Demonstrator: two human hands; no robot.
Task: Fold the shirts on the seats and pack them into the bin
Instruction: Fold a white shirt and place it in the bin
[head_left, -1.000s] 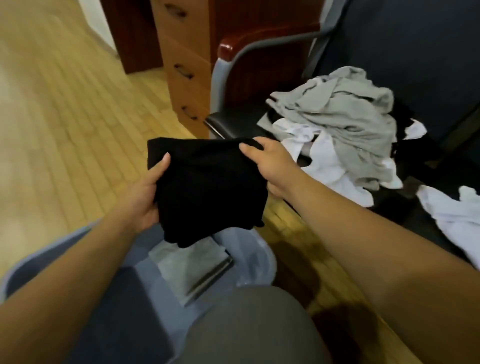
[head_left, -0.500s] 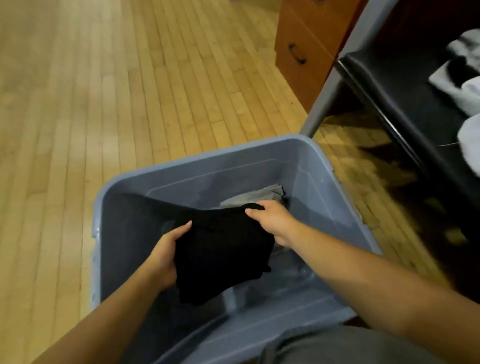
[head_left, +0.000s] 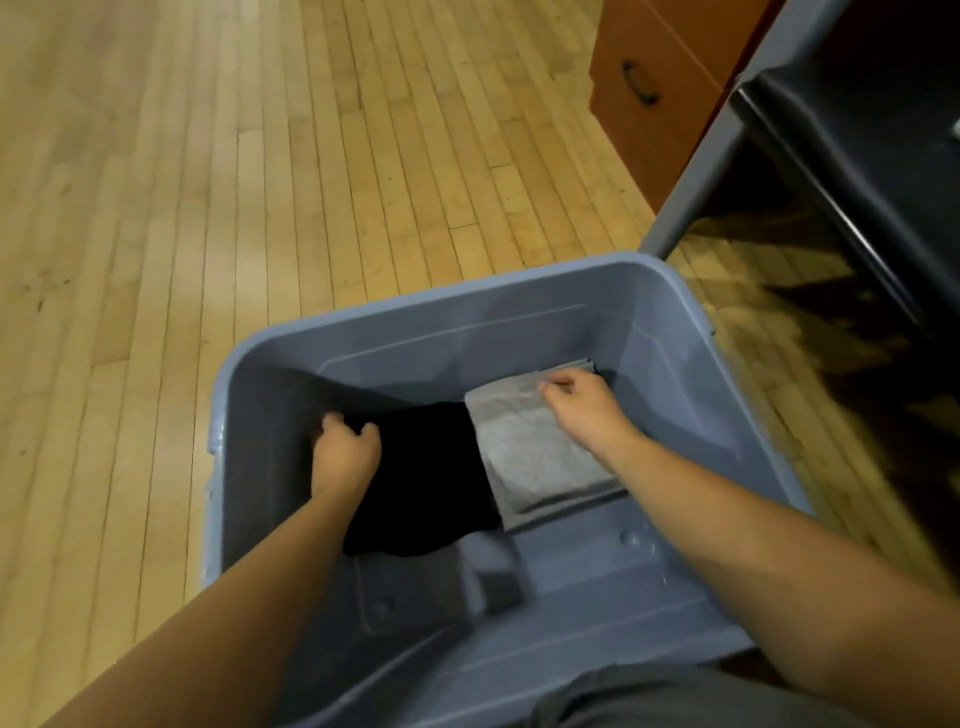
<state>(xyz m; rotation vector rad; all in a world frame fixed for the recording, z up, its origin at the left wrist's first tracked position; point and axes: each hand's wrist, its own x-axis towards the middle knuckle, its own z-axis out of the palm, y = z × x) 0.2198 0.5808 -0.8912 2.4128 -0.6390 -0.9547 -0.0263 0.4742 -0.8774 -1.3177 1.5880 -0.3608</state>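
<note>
Wood floor (head_left: 260, 182) is taking up most of the view. One blue-grey bin (head_left: 685, 405) is sitting on it, right at the person's knees. A grey-clad knee (head_left: 649, 696) is showing at the bottom edge. One chair (head_left: 857, 171) is standing at the right, with a black seat and a grey leg coming down just beside the bin's far right corner. One drawer unit (head_left: 654, 104) is sitting behind that leg, with one handle showing.

Shirts in the bin: one black shirt (head_left: 431, 478), folded and lying flat left of centre, and one grey shirt (head_left: 535, 457), folded and lying just right of it. Their edges are meeting, and I can't tell if they are overlapping. More grey and dark edges are sticking out under the grey one, count unclear.

Both arms are reaching down into the bin. Left grip (head_left: 345, 454) is clenching the black shirt's far left corner, fingers curling over the edge. The rest of that shirt is lying to the right of the grip and toward the person. Right grip (head_left: 582, 410) is pinching the grey shirt's far edge. That shirt is running from the grip back toward the person, with the forearm crossing its right side. The grips are sitting well apart, with both shirts between them.
</note>
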